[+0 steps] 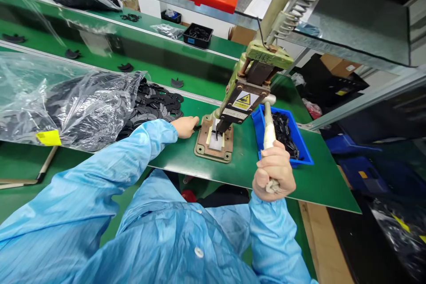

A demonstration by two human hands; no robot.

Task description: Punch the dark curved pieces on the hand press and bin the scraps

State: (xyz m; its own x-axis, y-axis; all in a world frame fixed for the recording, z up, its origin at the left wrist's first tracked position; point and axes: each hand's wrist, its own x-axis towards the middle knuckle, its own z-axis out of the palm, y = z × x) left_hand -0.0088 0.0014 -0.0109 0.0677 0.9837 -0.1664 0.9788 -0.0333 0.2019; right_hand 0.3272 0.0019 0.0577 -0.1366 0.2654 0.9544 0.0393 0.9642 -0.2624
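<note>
While the right hand grips the press lever, the left hand pinches a black part.

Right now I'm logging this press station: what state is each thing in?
Right hand: closed around the press lever.
Left hand: fingers at the press base, on a small black part.
Plastic bag: open, black parts spilling out.
Blue bin: holds black parts.

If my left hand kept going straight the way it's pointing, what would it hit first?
Most likely the hand press base: the left hand points right along the green table, fingertips almost at the base's near edge. Depth looks level, though uncertain.
</note>
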